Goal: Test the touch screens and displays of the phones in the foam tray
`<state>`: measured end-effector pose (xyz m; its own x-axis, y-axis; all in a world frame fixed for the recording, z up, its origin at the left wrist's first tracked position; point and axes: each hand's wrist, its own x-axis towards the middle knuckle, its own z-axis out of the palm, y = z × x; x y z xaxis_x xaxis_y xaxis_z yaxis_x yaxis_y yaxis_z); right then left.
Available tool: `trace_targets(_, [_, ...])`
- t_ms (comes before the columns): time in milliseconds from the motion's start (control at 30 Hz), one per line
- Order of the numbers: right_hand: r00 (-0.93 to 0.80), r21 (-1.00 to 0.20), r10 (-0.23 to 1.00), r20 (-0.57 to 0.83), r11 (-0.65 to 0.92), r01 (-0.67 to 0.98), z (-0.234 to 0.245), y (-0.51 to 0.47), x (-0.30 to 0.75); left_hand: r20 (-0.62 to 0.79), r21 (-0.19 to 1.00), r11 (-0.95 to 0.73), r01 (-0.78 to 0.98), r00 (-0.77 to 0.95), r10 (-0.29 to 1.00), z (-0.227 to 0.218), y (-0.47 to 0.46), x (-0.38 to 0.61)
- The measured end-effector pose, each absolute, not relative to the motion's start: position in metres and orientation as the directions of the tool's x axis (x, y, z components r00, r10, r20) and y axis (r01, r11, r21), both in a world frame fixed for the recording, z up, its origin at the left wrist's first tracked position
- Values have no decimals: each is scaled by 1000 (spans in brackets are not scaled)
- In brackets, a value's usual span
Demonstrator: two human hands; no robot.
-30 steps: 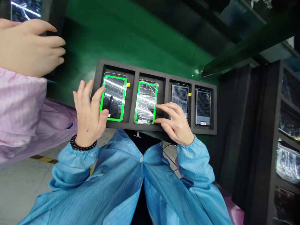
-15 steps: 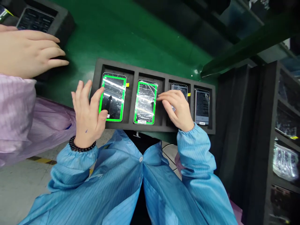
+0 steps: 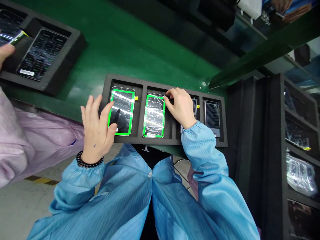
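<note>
A black foam tray (image 3: pixel 140 83) lies on the green belt (image 3: pixel 130 43) with several phones in its slots. The first phone (image 3: pixel 121 111) and second phone (image 3: pixel 154 115) show green-bordered screens under film. My left hand (image 3: pixel 96 128) rests at the tray's left end, fingers spread, thumb on the first phone's lower left corner. My right hand (image 3: pixel 181 106) covers the third phone (image 3: pixel 194 108), fingers bent and fingertips at the far right corner of the second phone. A fourth phone (image 3: pixel 212 116) lies in the right slot.
Another foam tray (image 3: pixel 62 70) with a phone sits at the far left, where a co-worker in a pink sleeve (image 3: pixel 30 133) has a hand (image 3: pixel 5 53). Dark shelves (image 3: pixel 297 140) with bagged items stand at the right. A green rail (image 3: pixel 252 58) crosses above.
My right hand moved away from me along the third phone, from the tray's near edge to its far end. The co-worker's hand pulled left off the other tray. My left hand stayed put.
</note>
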<state>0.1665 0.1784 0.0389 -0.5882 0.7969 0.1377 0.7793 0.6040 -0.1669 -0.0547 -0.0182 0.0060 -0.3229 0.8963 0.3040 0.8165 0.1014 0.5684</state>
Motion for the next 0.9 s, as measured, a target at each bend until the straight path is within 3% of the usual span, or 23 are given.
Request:
trace_targets(300, [-650,-195,726,223,687,700,26,186,165,288,565,114,817,-325,901,8,-17,-53])
trace_targets(500, [-631,-253,750,198,661,706,46,176,169,281,567,119,815,-327,902,10,-17,-53])
trace_targets(567, [-714,-327,660,234,745,581,57,158,177,280,564,120,817,-326,903,10,-17,-53])
trace_targets(700, [-925,-480,339,174,849,221,65,114,194,278,564,116,817,-320,906,11,-18,-53])
trace_targets(900, [-958,-468,246,151,871,150,47,91,193,271,573,125,810,-332,904,13,-16,-53])
